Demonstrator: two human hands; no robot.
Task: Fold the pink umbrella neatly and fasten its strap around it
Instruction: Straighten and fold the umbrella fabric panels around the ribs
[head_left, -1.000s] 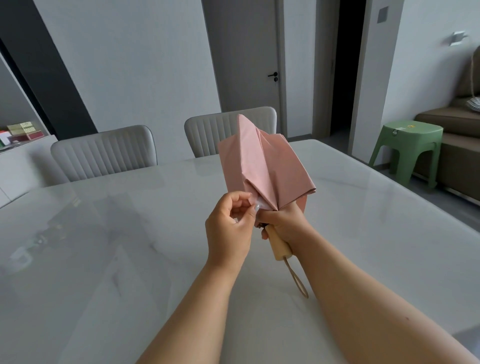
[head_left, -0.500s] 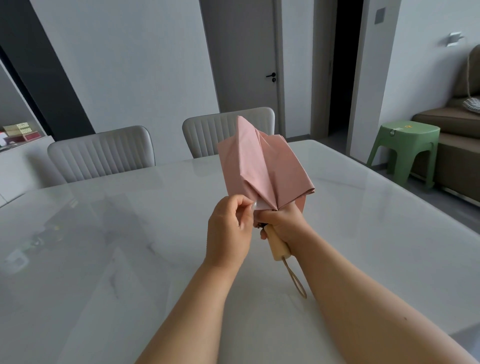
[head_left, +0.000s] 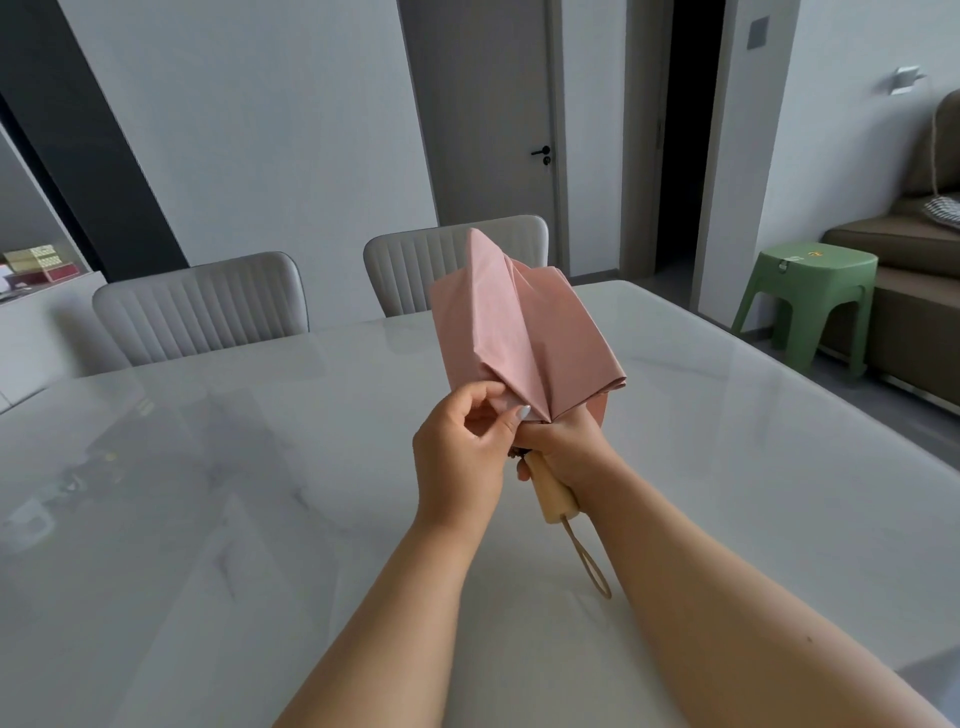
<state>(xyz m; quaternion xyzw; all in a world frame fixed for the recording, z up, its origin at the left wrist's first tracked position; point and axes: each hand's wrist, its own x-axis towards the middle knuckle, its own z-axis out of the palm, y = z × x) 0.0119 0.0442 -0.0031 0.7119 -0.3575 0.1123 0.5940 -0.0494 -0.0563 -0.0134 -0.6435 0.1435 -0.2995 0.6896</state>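
Right hand (head_left: 563, 449) gripped the pink umbrella (head_left: 519, 332) at its handle (head_left: 553, 491), upright — steadying it; left hand (head_left: 462, 452) pinched a canopy fold, presumably to flatten pleats before strapping.

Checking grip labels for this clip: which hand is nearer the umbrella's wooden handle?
Right. The right hand grips the top of the wooden handle; the left hand sits beside it, pinching the pink canopy fabric.

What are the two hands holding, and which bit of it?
Both hold the pink umbrella. The right hand grips it at the top of the wooden handle; the left hand pinches a fold of pink cloth at the canopy's lower edge.
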